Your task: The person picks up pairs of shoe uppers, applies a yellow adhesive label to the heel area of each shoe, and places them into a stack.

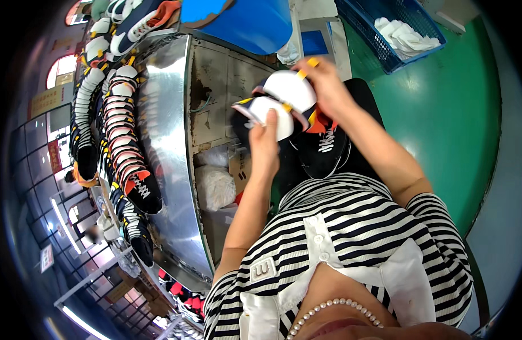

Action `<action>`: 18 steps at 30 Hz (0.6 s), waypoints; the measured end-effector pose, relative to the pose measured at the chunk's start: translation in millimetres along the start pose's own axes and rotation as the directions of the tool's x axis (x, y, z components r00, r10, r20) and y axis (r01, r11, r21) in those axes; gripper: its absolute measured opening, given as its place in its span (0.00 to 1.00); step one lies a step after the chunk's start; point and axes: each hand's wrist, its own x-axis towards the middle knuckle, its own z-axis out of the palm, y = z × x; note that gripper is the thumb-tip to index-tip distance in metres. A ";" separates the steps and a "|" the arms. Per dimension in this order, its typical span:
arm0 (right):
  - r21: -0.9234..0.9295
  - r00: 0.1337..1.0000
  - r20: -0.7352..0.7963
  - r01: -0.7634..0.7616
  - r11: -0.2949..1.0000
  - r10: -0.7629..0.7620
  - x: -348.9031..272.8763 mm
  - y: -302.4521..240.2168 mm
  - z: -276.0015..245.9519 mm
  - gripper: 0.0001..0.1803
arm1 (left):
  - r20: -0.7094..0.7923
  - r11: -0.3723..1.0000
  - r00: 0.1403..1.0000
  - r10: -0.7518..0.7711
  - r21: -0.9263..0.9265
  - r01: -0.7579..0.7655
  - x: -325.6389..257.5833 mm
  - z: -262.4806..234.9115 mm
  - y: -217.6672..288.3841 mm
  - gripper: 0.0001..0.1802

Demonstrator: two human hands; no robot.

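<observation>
My left hand [265, 139] is closed on a dark shoe upper, its thumb pressed on the upper's white oval face [271, 117]. Right beside it, my right hand [328, 89] grips a second shoe upper with a white oval face [284, 90], fingers at its yellow tab [307, 66]; this hand is slightly blurred. The two uppers overlap, touching each other. Below them on my lap lies a black shoe upper [322, 154] with white laces and orange lining, partly covered.
On the left, a shiny metal table [167, 113] carries long rows of nested shoe uppers [120, 116]. Ahead stand a blue bin [261, 28] and, at far right, a blue crate [394, 59] with white pads [405, 37]. Plastic bags [215, 187] sit in the table's open shelf.
</observation>
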 end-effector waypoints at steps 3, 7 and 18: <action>-0.311 0.998 0.054 0.048 0.949 -0.033 -8.9 12.5 21.8 0.13 | 0.061 0.957 0.996 -0.059 -0.280 0.074 30.1 11.5 5.0 0.17; -0.131 0.990 0.088 -0.096 0.987 0.108 13.4 5.3 10.2 0.08 | 0.039 0.970 0.974 0.225 0.085 -0.228 71.4 12.3 8.8 0.22; -0.065 0.984 -0.042 -0.175 0.982 0.173 72.2 11.7 -10.4 0.11 | 0.043 0.913 0.937 -0.347 -0.215 0.348 155.8 22.2 19.9 0.15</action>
